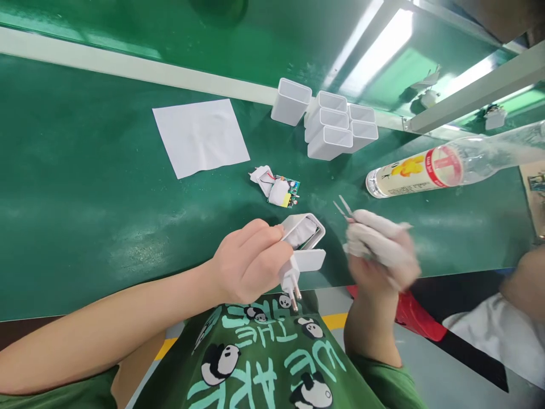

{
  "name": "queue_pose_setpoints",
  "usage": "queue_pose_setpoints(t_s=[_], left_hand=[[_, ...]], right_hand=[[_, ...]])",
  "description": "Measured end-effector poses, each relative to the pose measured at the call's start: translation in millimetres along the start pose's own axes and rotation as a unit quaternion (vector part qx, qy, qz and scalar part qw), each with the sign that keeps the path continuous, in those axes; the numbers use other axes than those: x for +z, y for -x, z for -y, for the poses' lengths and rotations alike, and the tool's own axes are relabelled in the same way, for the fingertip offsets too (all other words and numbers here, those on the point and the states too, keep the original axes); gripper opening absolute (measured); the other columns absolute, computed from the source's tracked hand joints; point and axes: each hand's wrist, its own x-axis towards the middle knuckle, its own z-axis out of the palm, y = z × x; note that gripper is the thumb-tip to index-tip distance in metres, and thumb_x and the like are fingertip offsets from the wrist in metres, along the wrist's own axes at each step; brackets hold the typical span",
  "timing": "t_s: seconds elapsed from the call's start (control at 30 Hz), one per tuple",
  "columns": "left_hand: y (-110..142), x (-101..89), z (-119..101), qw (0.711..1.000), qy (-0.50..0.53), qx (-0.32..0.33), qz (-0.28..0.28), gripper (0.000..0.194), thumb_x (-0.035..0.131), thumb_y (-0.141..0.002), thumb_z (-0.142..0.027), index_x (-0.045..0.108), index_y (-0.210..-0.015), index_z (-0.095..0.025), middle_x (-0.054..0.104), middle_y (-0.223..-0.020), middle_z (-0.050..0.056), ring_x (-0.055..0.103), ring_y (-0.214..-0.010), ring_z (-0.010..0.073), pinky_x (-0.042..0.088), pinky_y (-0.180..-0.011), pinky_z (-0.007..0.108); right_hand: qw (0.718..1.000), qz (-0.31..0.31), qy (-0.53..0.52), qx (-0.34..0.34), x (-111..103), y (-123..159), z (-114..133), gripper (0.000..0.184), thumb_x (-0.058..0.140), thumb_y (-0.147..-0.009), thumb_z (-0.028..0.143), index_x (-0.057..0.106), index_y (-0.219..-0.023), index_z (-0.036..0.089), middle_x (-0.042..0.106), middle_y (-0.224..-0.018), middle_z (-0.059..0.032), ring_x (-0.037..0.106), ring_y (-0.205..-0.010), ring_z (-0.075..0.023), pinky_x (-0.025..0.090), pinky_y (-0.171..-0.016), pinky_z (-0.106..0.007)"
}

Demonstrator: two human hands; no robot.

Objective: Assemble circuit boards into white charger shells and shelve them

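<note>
My left hand [255, 261] is closed around a white charger housing [317, 233] whose open end faces away from me. Wrapped white material and a bit of circuit board show inside it. A white plug cap [310, 260] with two metal pins hangs beside the housing, partly behind my fingers. To the right, my right hand [383, 247], in white finger covers and blurred, grips metal tweezers [343, 208], their tips apart with nothing between them. Just beyond the housing lies a small circuit board [279, 189] with white wrapping and a yellow part.
Several empty white housings [330, 142] stand at the back, with a single housing [292, 102] beside them. A white paper sheet [202, 138] lies left of the board. On the right lies a plastic bottle [426, 169]; another person's arm [525, 284] is at the far right.
</note>
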Motion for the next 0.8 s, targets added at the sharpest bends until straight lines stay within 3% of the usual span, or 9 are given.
queue_pose_setpoints(t_s=[0.03, 0.13, 0.17, 0.23, 0.33, 0.43, 0.53, 0.7, 0.8], left_hand=[[0, 0.2, 0, 1.000, -0.003, -0.001, -0.003, 0.012, 0.063, -0.084, -0.015, 0.053, -0.082, -0.022, 0.069, -0.076, 0.006, 0.059, -0.061, 0.0151, 0.056, -0.053, 0.029], [-2, 1.1, 1, 1.000, -0.009, 0.008, -0.007, 0.012, 0.060, -0.085, -0.014, 0.052, -0.082, -0.021, 0.072, -0.081, 0.009, 0.061, -0.064, 0.0156, 0.058, -0.055, 0.030], [-3, 1.5, 1, 1.000, -0.008, 0.013, -0.007, 0.012, 0.060, -0.085, -0.013, 0.052, -0.082, -0.021, 0.072, -0.082, 0.010, 0.062, -0.065, 0.0158, 0.059, -0.056, 0.030], [-3, 2.3, 2, 1.000, -0.002, 0.023, -0.004, 0.012, 0.060, -0.085, -0.013, 0.052, -0.083, -0.022, 0.073, -0.084, 0.010, 0.065, -0.069, 0.0168, 0.061, -0.059, 0.031], [-3, 2.5, 5, 0.998, 0.029, 0.047, 0.009, 0.013, 0.060, -0.085, -0.013, 0.051, -0.087, -0.022, 0.073, -0.085, 0.010, 0.070, -0.077, 0.0184, 0.063, -0.062, 0.031], [-6, -0.3, 6, 0.994, 0.084, 0.061, 0.026, 0.013, 0.058, -0.089, -0.014, 0.049, -0.092, -0.023, 0.074, -0.088, 0.009, 0.071, -0.078, 0.0171, 0.063, -0.064, 0.031], [-11, -4.4, 5, 0.988, 0.132, 0.064, 0.038, 0.009, 0.055, -0.092, -0.017, 0.048, -0.091, -0.023, 0.074, -0.090, 0.009, 0.071, -0.078, 0.0157, 0.063, -0.067, 0.030], [-15, -3.3, 5, 0.981, 0.171, 0.073, 0.052, 0.004, 0.047, -0.098, -0.023, 0.046, -0.095, -0.022, 0.073, -0.087, 0.011, 0.069, -0.073, 0.0149, 0.061, -0.068, 0.029], [-14, 0.0, 5, 0.977, 0.196, 0.076, 0.035, 0.003, 0.047, -0.098, -0.023, 0.047, -0.099, -0.020, 0.072, -0.087, 0.013, 0.067, -0.071, 0.0146, 0.061, -0.069, 0.030]], right_hand=[[0.999, 0.023, 0.019, -0.022, 3, -5, -1, 0.057, 0.058, -0.091, 0.007, 0.054, -0.142, 0.033, 0.061, -0.138, -0.0117, 0.065, -0.121, -0.0309, 0.055, -0.102, -0.052], [0.983, 0.167, 0.057, -0.055, 0, -17, 5, 0.066, 0.048, -0.092, 0.001, 0.043, -0.152, 0.026, 0.053, -0.147, -0.0167, 0.053, -0.137, -0.0311, 0.049, -0.111, -0.055], [0.980, 0.182, 0.055, -0.051, -5, -20, 9, 0.068, 0.046, -0.091, -0.001, 0.041, -0.154, 0.025, 0.050, -0.150, -0.0172, 0.051, -0.139, -0.0313, 0.047, -0.113, -0.055], [0.993, 0.115, 0.008, -0.037, -14, -25, 21, 0.070, 0.050, -0.089, -0.002, 0.044, -0.152, 0.027, 0.049, -0.153, -0.0135, 0.053, -0.137, -0.0308, 0.046, -0.114, -0.054], [0.992, 0.010, -0.118, -0.050, -20, -33, 38, 0.066, 0.063, -0.087, 0.006, 0.052, -0.147, 0.032, 0.048, -0.155, -0.0062, 0.061, -0.128, -0.0299, 0.055, -0.107, -0.048], [0.982, 0.055, -0.150, -0.101, -14, -37, 43, 0.062, 0.064, -0.089, 0.008, 0.053, -0.146, 0.031, 0.047, -0.156, -0.0055, 0.065, -0.123, -0.0256, 0.062, -0.096, -0.039], [0.977, 0.059, -0.155, -0.133, -8, -37, 37, 0.062, 0.061, -0.090, 0.005, 0.053, -0.146, 0.032, 0.057, -0.148, -0.0065, 0.070, -0.114, -0.0216, 0.064, -0.086, -0.033], [0.970, 0.032, -0.189, -0.152, -7, -32, 33, 0.056, 0.064, -0.088, 0.008, 0.060, -0.140, 0.026, 0.065, -0.136, -0.0117, 0.071, -0.105, -0.0222, 0.066, -0.078, -0.035], [0.972, 0.060, -0.192, -0.123, -10, -29, 33, 0.053, 0.064, -0.089, 0.011, 0.061, -0.138, 0.030, 0.068, -0.130, -0.0089, 0.072, -0.103, -0.0237, 0.066, -0.080, -0.037]])
